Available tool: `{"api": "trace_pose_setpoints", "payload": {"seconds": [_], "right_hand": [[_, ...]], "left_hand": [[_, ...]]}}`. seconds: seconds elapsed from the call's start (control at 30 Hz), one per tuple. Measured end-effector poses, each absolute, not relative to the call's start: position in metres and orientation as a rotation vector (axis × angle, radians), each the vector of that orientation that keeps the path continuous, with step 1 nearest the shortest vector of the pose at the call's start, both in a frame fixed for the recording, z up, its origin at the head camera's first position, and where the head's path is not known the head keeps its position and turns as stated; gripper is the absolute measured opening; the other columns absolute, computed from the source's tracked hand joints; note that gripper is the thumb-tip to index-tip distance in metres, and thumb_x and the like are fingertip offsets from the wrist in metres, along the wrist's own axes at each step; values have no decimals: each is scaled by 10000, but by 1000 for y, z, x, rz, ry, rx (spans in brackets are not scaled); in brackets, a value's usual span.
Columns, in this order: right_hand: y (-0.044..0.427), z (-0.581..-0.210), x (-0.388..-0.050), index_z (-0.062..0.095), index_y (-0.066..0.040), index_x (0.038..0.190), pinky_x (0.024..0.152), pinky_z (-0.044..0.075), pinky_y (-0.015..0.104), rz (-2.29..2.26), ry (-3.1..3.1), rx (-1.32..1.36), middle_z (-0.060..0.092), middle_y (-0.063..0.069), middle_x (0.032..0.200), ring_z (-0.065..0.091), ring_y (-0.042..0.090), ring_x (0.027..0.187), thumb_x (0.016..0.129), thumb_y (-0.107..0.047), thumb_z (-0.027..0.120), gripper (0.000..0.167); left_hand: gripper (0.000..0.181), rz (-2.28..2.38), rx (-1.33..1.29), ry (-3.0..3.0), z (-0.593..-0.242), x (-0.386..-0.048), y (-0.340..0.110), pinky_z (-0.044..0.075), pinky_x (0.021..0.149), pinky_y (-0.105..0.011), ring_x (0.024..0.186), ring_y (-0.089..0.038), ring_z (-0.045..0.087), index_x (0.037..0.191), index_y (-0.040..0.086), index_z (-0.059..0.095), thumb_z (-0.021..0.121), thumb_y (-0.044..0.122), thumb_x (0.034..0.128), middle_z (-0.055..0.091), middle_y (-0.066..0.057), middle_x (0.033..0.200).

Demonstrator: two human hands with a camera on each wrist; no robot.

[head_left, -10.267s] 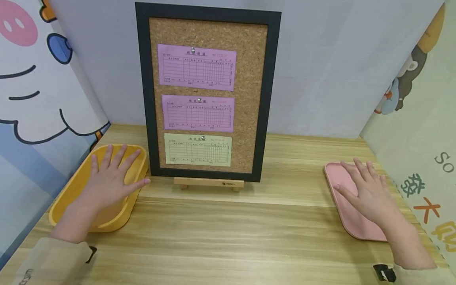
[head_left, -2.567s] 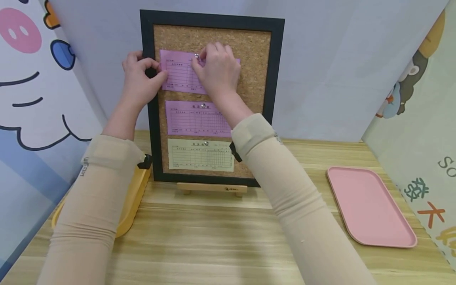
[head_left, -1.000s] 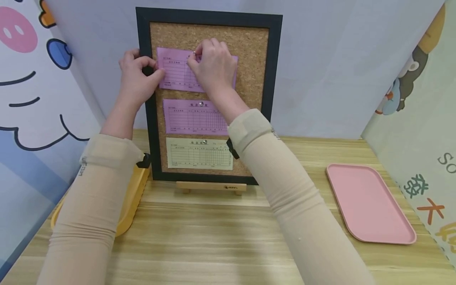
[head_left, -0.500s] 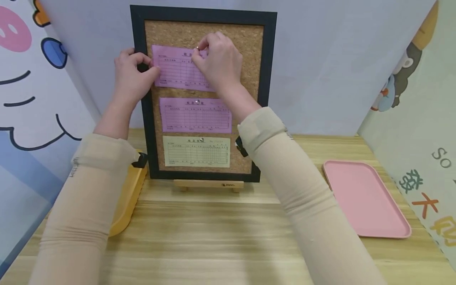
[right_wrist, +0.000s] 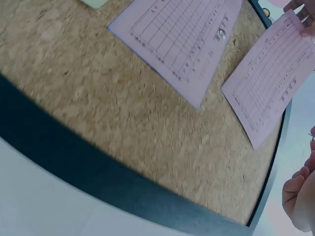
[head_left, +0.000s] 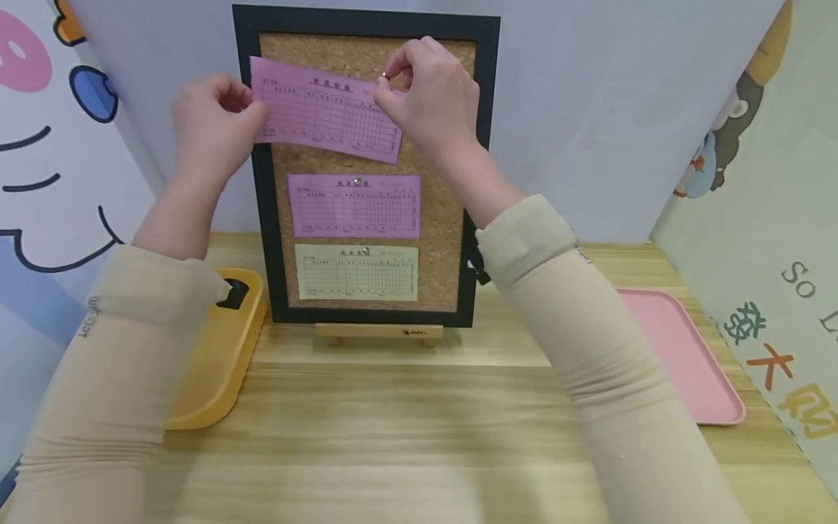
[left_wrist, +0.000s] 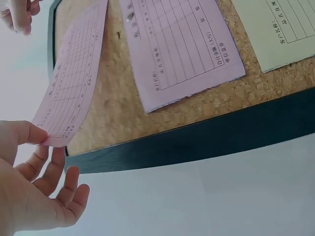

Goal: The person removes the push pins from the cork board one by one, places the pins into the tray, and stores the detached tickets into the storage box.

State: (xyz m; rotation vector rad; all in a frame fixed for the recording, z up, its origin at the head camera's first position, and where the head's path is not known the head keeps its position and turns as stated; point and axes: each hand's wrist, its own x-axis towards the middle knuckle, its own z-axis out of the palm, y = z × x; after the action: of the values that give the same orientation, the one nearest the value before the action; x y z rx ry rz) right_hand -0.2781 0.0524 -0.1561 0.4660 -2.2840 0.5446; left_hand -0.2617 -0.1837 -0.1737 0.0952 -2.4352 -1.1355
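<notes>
1. Upper purple slip (head_left: 327, 109), head view: a printed form held before the upper left part of the framed corkboard (head_left: 441, 240), tilted so that its right end lies lower; its left end overlaps the dark frame. The left hand (head_left: 212, 127) pinches this left end between thumb and index finger. The right hand (head_left: 435, 94) has thumb and index finger together on a silver pin (head_left: 385, 76), just beside the slip's top edge.

2. Head view, board: the middle purple slip (head_left: 354, 211) and the pale green slip (head_left: 357, 275) hang below, each with a pin near its top edge. A wooden stand (head_left: 378, 332) supports the board at the far side of the table (head_left: 366, 429).

3. Head view, containers: at left, a yellow bin (head_left: 245, 342) shows its right wall and part of a yellow floor; the left sleeve (head_left: 118, 364) hides the remainder. At right, a pink tray (head_left: 687, 356) shows a plain pink floor within a low rim, partly behind the right sleeve (head_left: 602, 364). Contents of the hidden portions cannot be told.

4. Left wrist view: thumb and fingertip clamp a corner of the upper purple slip, whose sheet bows.

5. Right wrist view: a strip of cork separates the two purple slips. The right hand, cut by the view's edge, has curled fingers. Whether the upper purple slip touches the cork cannot be told.
</notes>
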Motion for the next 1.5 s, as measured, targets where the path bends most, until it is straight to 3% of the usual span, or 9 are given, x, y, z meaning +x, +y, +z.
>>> {"api": "trace_pose_setpoints", "payload": {"seconds": [0.13,0.33,0.43,0.63,0.87,1.2,1.5], "right_hand": [[67,-153,-270,667,-106,984,615,295,215,549,-2271,491,564,12,873,456,95,748,923,-313,534,253],[90,-149,-254,665,-62,954,646,305,211,577,-2259,530,534,14,838,468,125,781,903,-266,565,233],[101,-148,-245,661,-42,936,657,311,221,580,-2241,563,527,21,816,470,143,774,891,-239,575,220],[123,-151,-226,659,-14,904,654,293,224,547,-2203,645,540,77,783,443,165,723,880,-200,584,202],[154,-156,-207,645,13,840,617,282,206,552,-2105,742,539,117,727,399,127,657,843,-133,617,149],[201,-173,-182,659,18,797,622,309,177,583,-2094,697,536,116,693,408,142,649,791,-72,661,90],[239,-191,-166,660,3,767,612,346,121,597,-2092,647,534,73,680,414,32,648,739,-23,688,47]], "left_hand": [[197,-1099,43,-2441,-171,-251,-182,391,741,-173,909,-57,404,999,185,569,517,363,933,441,144,868],[330,-950,-66,-2387,-174,-237,-182,367,698,-166,895,-29,402,1059,77,614,503,363,939,525,72,896],[385,-916,-81,-2358,-178,-230,-182,348,741,-179,903,-15,385,1104,44,626,509,373,941,544,40,922],[407,-966,-77,-2355,-182,-218,-185,333,845,-205,951,-1,364,1124,42,630,537,389,934,538,68,923],[429,-1084,-30,-2405,-188,-204,-197,368,728,-164,897,-52,400,1171,66,626,561,406,917,515,139,897],[461,-1098,81,-2483,-191,-185,-218,388,657,-105,873,-76,407,1195,118,633,550,463,900,534,112,955],[506,-1023,161,-2554,-200,-178,-234,385,625,-68,880,-101,405,1228,125,610,496,496,902,515,87,984]]}}
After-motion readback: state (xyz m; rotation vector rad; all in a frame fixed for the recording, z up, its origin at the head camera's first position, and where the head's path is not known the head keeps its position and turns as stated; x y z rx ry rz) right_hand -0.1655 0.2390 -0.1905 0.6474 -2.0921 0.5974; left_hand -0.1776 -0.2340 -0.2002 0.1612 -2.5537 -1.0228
